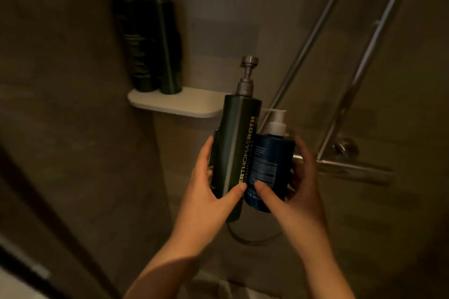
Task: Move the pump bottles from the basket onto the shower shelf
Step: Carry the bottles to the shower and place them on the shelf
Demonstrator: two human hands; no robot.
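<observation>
Dim, brown-walled shower. White shelf point(179, 107) at eleven o'clock of the hands, two dark bottles point(150, 43) standing at its left end, chrome rails point(311, 39) slanting at one o'clock. In mid-air, the left hand point(209, 192) grips a tall dark-green pump bottle point(235, 153) with a grey pump. The right hand point(298, 177) grips a shorter blue bottle point(269, 167) with a white pump, and the two touch.

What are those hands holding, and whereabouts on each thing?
The left hand grips the tall dark green pump bottle around its lower body; the right hand grips the smaller blue pump bottle likewise.
</observation>
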